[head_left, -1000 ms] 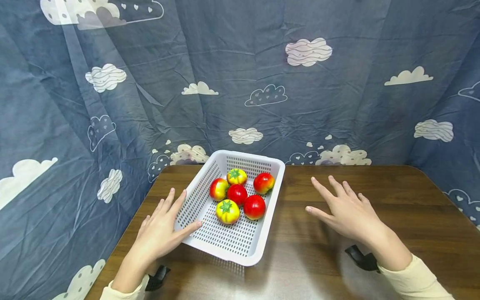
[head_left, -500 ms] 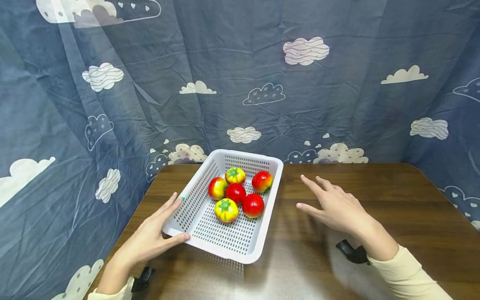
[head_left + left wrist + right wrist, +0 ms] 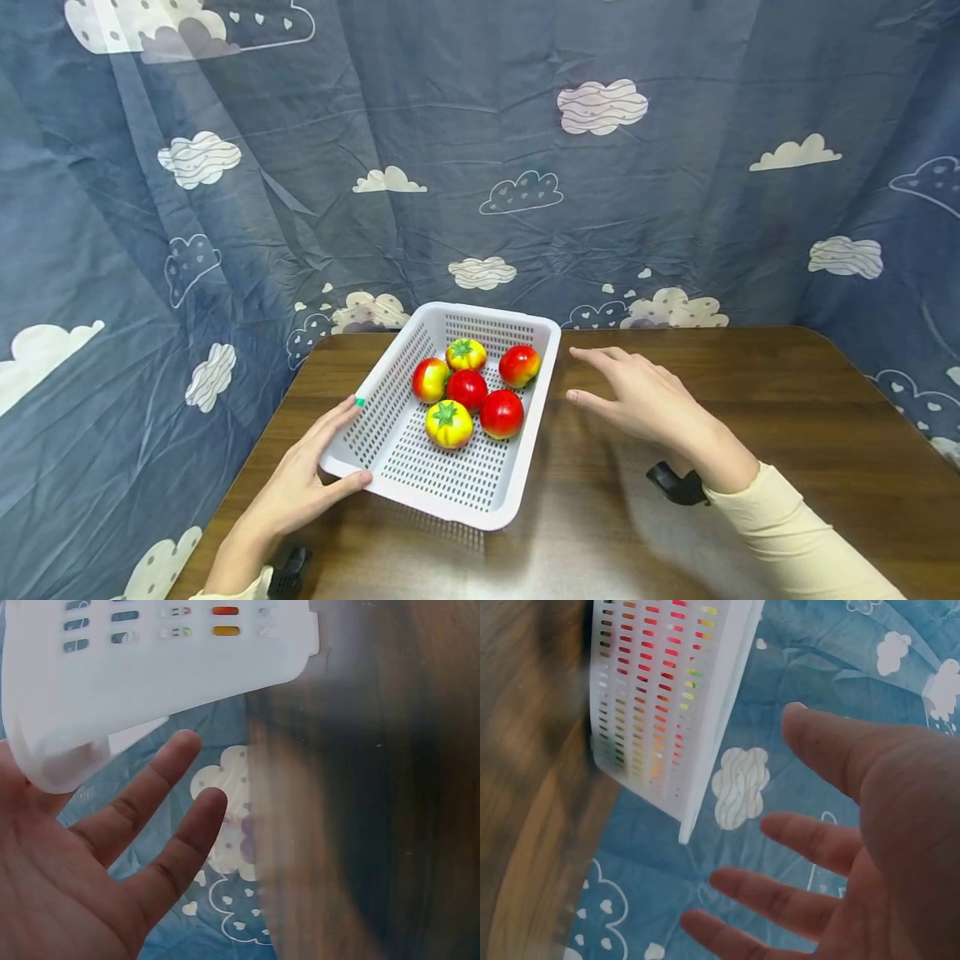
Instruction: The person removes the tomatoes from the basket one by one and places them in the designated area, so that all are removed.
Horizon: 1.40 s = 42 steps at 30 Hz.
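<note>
A white perforated plastic basket [image 3: 459, 492] stands on the table, holding several glossy red and yellow toy fruits. A yellow one with green star-shaped leaves [image 3: 449, 425] lies nearest, with a plain red one [image 3: 502, 415] to its right. My left hand [image 3: 292, 487] touches the basket's near-left corner, thumb on the front rim, fingers spread along the left side. In the left wrist view, two straight fingers [image 3: 176, 859] extend beside the basket's underside. My right hand [image 3: 648, 396] hovers right of the basket, fingers extended and holding nothing; the right wrist view shows a gap to the basket wall.
The brown wooden table [image 3: 750, 400] stretches to the right of the basket. Behind it hangs a blue-grey curtain [image 3: 420, 233] printed with clouds. Black straps [image 3: 677, 483] sit at the wrists.
My left hand has moved left and slightly down, onto the basket's corner rim. My right hand has come left, closer to the basket. The fruits keep their places in it.
</note>
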Each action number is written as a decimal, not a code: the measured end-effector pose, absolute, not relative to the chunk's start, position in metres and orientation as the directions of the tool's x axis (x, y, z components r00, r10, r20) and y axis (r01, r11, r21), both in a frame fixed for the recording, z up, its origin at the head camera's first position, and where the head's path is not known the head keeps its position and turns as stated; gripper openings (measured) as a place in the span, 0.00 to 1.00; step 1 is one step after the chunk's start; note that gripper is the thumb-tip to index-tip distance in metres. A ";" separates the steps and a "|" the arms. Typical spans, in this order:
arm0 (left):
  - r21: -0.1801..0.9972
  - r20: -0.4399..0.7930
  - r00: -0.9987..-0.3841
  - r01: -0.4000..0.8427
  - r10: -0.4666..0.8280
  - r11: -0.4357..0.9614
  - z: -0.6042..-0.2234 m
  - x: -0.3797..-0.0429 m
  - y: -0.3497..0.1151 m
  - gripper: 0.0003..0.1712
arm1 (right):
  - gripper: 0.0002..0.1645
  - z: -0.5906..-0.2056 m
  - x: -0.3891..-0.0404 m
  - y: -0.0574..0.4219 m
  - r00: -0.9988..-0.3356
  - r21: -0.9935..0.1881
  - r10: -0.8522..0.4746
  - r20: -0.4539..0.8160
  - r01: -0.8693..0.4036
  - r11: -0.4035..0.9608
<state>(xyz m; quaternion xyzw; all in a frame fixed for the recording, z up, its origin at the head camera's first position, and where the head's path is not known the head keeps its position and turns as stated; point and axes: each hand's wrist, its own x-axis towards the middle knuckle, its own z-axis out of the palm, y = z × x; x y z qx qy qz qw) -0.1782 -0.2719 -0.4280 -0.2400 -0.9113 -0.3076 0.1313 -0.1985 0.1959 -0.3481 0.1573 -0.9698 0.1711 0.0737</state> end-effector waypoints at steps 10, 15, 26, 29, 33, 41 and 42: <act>0.549 0.395 -0.854 0.515 0.339 0.658 -0.435 -0.181 -0.273 0.54 | 0.31 -0.339 -0.236 0.170 -0.894 -0.326 -0.401 0.201 -0.447 0.833; 0.554 0.440 -0.829 0.553 0.345 0.622 -0.440 -0.184 -0.272 0.54 | 0.27 -0.336 -0.256 0.156 -0.872 -0.327 -0.455 0.183 -0.490 0.808; 0.579 0.472 -0.820 0.565 0.323 0.588 -0.440 -0.179 -0.271 0.54 | 0.30 -0.339 -0.287 0.122 -0.876 -0.257 -0.482 0.016 -0.469 0.845; 0.570 0.488 -0.808 0.581 0.329 0.581 -0.440 -0.180 -0.271 0.54 | 0.31 -0.341 -0.294 0.116 -0.883 -0.236 -0.468 -0.027 -0.449 0.862; 0.576 0.490 -0.808 0.582 0.327 0.575 -0.442 -0.182 -0.271 0.55 | 0.35 -0.344 -0.300 0.113 -0.894 -0.204 -0.441 -0.085 -0.417 0.886; 0.588 0.490 -0.813 0.576 0.316 0.568 -0.450 -0.184 -0.273 0.56 | 0.36 -0.351 -0.304 0.107 -0.907 -0.133 -0.404 -0.122 -0.388 0.912; 0.588 0.489 -0.813 0.575 0.316 0.569 -0.451 -0.184 -0.273 0.56 | 0.36 -0.353 -0.305 0.107 -0.908 -0.125 -0.400 -0.124 -0.385 0.914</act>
